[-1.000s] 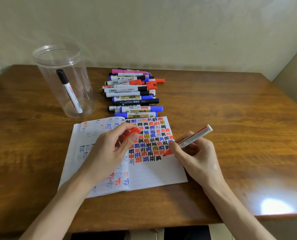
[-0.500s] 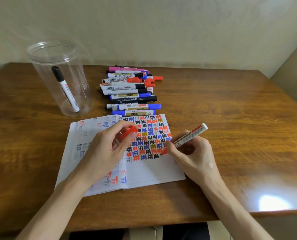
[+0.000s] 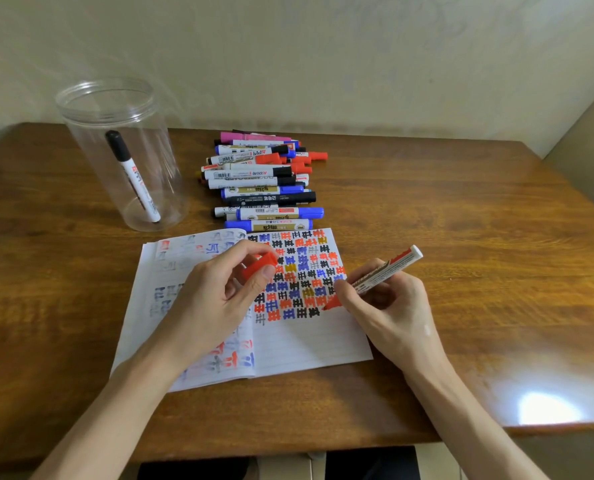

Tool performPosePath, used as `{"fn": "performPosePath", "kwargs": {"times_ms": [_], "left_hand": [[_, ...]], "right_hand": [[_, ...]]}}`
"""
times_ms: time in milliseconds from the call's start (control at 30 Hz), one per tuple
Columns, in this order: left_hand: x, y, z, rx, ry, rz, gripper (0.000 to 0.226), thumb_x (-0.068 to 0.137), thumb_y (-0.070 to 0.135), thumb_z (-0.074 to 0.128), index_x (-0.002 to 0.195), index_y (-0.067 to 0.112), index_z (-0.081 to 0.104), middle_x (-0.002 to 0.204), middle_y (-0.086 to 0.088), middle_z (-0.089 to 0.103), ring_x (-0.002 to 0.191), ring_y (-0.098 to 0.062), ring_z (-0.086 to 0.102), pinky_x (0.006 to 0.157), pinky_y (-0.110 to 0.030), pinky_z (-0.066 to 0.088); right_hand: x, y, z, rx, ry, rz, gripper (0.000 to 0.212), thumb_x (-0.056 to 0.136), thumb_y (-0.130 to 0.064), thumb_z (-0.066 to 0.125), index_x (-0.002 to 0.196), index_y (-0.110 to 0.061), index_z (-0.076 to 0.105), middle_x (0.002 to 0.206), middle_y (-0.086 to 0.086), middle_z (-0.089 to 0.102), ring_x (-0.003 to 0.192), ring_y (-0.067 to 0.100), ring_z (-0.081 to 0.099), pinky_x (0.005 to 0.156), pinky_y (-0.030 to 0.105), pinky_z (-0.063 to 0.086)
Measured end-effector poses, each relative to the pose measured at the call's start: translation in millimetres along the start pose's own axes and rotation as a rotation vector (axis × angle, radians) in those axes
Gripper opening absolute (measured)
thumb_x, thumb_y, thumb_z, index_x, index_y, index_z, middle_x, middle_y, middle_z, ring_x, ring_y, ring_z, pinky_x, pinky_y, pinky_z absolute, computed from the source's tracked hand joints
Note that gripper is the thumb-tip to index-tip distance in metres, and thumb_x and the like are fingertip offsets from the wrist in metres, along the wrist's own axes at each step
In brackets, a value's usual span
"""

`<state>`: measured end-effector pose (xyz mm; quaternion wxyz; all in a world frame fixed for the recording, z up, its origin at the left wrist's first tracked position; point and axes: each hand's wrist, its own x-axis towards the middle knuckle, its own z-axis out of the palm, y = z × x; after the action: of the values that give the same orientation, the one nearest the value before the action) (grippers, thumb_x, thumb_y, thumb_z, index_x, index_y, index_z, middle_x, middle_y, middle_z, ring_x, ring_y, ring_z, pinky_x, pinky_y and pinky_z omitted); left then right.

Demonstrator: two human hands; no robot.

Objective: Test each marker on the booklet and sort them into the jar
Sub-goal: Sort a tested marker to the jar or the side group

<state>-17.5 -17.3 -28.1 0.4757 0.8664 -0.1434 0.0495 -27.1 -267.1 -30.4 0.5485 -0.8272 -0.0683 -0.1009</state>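
Marker [image 3: 389,268] tip on booklet [image 3: 306,341], gripped by right fingers [image 3: 351,299] | left fingers [image 3: 247,247] pinch cap [image 3: 259,265] | booklet by table [image 3: 461,237] edge

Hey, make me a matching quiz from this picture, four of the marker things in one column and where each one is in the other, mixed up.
1 red cap
2 red marker
3 black-capped marker
4 pink marker

A inside the jar
B far end of the pile
C pinched in the left hand
D in the right hand, tip at the booklet

Pairs: 1-C, 2-D, 3-A, 4-B
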Motion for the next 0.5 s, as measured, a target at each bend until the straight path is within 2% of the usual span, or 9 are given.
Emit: {"fn": "performPosePath", "kwargs": {"times_ms": [133,233,367,500], "left_hand": [[0.0,1.0,-0.7,-0.013,0.005,0.003,0.025,0.100,0.045,0.058,0.123,0.035,0.063,0.101,0.011,0.071,0.091,-0.020,0.069,0.074,-0.049,0.058],[-0.5,2.1,-1.0,-0.021,0.007,-0.001,0.026,0.099,0.045,0.058,0.123,0.035,0.063,0.103,0.013,0.071,0.095,-0.018,0.070,0.076,-0.045,0.058],[-0.6,2.2,-0.9,-0.035,0.015,-0.012,0.028,0.095,0.046,0.062,0.121,0.039,0.062,0.108,0.015,0.071,0.099,-0.012,0.071,0.078,-0.036,0.060],[-0.4,5.8,-1.1,-0.050,0.025,-0.006,0.033,0.087,0.046,0.066,0.120,0.040,0.062,0.109,0.014,0.071,0.097,-0.008,0.071,0.079,-0.031,0.060]], "right_hand": [[-0.2,0.4,1.8,-0.042,-0.024,-0.017,0.015,0.090,-0.020,0.078,0.078,-0.019,0.070,0.078,-0.005,0.077,0.069,0.017,0.074,0.061,0.042,0.061],[0.2,2.1,1.7,-0.069,0.015,-0.004,0.015,0.089,-0.023,0.076,0.077,-0.019,0.068,0.075,-0.003,0.074,0.064,0.015,0.069,0.057,0.036,0.057],[1.1,4.0,-0.4,-0.058,0.047,0.009,0.017,0.090,-0.021,0.074,0.075,-0.016,0.067,0.072,0.000,0.074,0.063,0.022,0.067,0.061,0.049,0.056],[1.3,4.4,0.2,-0.022,0.041,0.010,0.017,0.092,-0.017,0.077,0.076,-0.014,0.069,0.076,0.002,0.077,0.068,0.028,0.073,0.064,0.055,0.058]]}}
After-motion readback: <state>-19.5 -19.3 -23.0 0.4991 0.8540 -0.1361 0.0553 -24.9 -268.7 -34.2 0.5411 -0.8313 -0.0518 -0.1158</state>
